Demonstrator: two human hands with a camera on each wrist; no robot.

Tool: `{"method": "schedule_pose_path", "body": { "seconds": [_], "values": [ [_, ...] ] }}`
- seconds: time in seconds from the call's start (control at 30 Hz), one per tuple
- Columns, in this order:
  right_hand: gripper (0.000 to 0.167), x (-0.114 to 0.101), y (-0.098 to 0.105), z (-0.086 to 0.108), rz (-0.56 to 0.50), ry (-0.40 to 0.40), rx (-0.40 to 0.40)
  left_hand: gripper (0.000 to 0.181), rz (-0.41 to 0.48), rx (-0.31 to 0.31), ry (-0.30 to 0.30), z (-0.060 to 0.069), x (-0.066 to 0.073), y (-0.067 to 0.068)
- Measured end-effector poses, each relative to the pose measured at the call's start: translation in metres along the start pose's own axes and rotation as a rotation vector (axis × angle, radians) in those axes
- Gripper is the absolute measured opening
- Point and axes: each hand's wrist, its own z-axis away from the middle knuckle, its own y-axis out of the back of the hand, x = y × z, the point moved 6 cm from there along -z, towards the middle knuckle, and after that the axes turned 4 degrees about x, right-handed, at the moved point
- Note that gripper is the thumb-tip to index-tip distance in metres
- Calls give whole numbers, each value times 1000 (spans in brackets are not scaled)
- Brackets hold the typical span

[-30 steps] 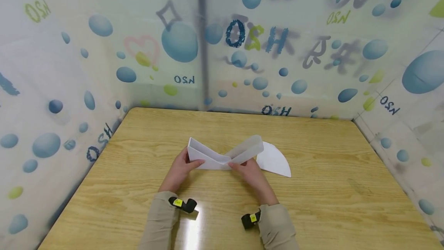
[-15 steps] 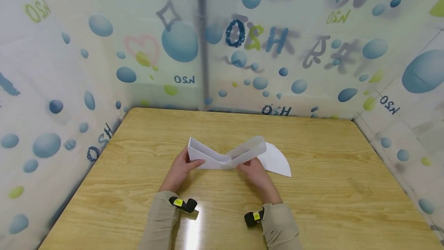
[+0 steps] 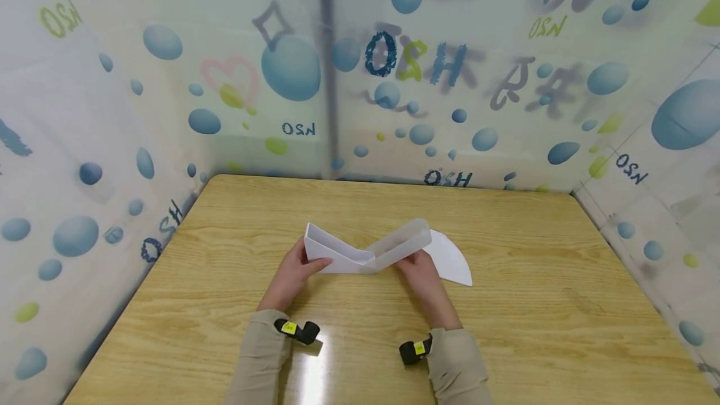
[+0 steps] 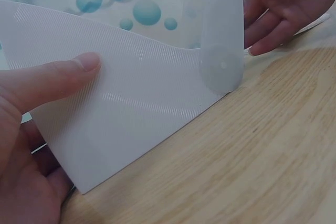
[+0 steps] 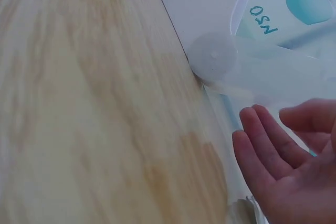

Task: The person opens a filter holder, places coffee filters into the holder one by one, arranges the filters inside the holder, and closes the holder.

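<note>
The wedge-shaped holder [image 4: 142,90] is white, lined with fine parallel ridges; its round-ended band [image 4: 223,30] is frosted, greyish and translucent. The fan-shaped piece [image 3: 452,261] is white. Yellowish-brown wood grain streaks the worktop [image 3: 540,311]. Blue and lime-green spots dot the pale wall covering [image 3: 247,149]. The sleeves [image 3: 257,355] are beige, the wrist cameras [image 3: 309,333] black with yellow labels [image 3: 289,328].

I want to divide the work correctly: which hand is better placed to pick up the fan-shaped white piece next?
Probably the right hand. It is nearer to the fan-shaped white piece, and its fingers look loosely open. The left hand grips the ridged white piece, farther away.
</note>
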Motion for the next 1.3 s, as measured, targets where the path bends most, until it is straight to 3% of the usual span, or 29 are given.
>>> {"method": "schedule_pose_path", "body": {
  "seconds": [0.23,0.43,0.77,1.3],
  "values": [
    [17,1,7,-1,-39,-9,52,53,-13,-1,-8,0,0,0],
    [16,-1,15,-1,-148,-24,74,53,-12,8,0,0,-1,0],
    [23,-5,30,-2,-245,-19,157,54,-10,10,5,1,1,0],
    [33,2,70,-3,-157,-60,257,52,-13,14,3,1,1,1]
  ]
}}
